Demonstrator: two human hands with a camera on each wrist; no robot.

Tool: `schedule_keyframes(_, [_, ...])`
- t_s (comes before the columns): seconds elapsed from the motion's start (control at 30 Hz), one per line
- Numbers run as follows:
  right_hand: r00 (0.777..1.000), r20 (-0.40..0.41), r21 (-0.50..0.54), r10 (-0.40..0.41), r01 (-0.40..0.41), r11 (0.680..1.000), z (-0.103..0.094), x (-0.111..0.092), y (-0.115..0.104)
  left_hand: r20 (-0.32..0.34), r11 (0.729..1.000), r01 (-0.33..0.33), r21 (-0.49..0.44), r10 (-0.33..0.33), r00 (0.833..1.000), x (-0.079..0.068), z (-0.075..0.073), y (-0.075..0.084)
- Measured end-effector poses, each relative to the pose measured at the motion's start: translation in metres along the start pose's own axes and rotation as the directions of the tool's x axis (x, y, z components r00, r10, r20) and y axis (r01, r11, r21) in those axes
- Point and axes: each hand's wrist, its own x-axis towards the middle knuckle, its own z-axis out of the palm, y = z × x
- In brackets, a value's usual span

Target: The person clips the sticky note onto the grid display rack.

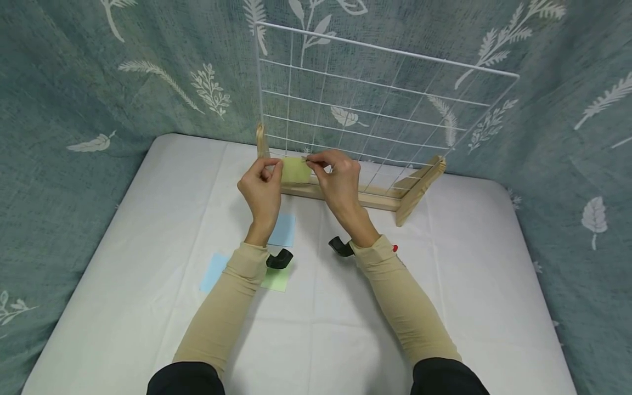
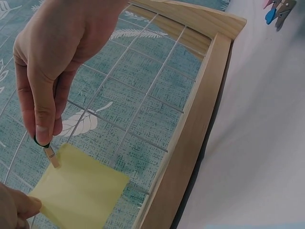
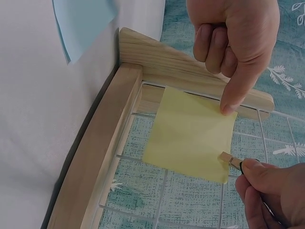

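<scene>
A yellow sticky note (image 1: 296, 170) lies against the lower left of a white wire grid (image 3: 163, 191). My left hand (image 1: 264, 189) pinches the note's upper left corner, its thumb flat on the front in the right wrist view. My right hand (image 1: 340, 178) grips a small wooden clothespin (image 3: 231, 161) by its handle end between thumb and fingers. The clothespin's tip overlaps the note's upper right corner in both wrist views. Only the fingertips of the left hand (image 2: 16, 205) show in the left wrist view.
A wooden stand (image 1: 380, 201) with angled side feet carries the grid. Two blue notes (image 1: 283, 230) (image 1: 213, 271) and a green note (image 1: 276, 278) lie on the white cloth nearer me. Small clothespins (image 2: 281, 12) and a red item (image 1: 395, 248) lie to the right.
</scene>
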Motion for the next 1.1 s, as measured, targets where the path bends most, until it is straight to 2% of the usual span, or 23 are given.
schedule_keyframes(0.7, [1.000, -0.006, -0.019, 0.010, -0.011, 1.000, 0.0046, -0.0022, -0.0053, 0.007, 1.000, -0.011, -0.026, 0.011, 1.000, -0.0043, -0.0043, -0.0017])
schedule_keyframes(1.1, [1.000, -0.025, -0.030, -0.018, 0.017, 0.999, 0.0060, 0.0011, -0.0059, 0.008, 0.999, -0.026, -0.025, 0.027, 1.000, -0.0017, -0.0031, -0.0023])
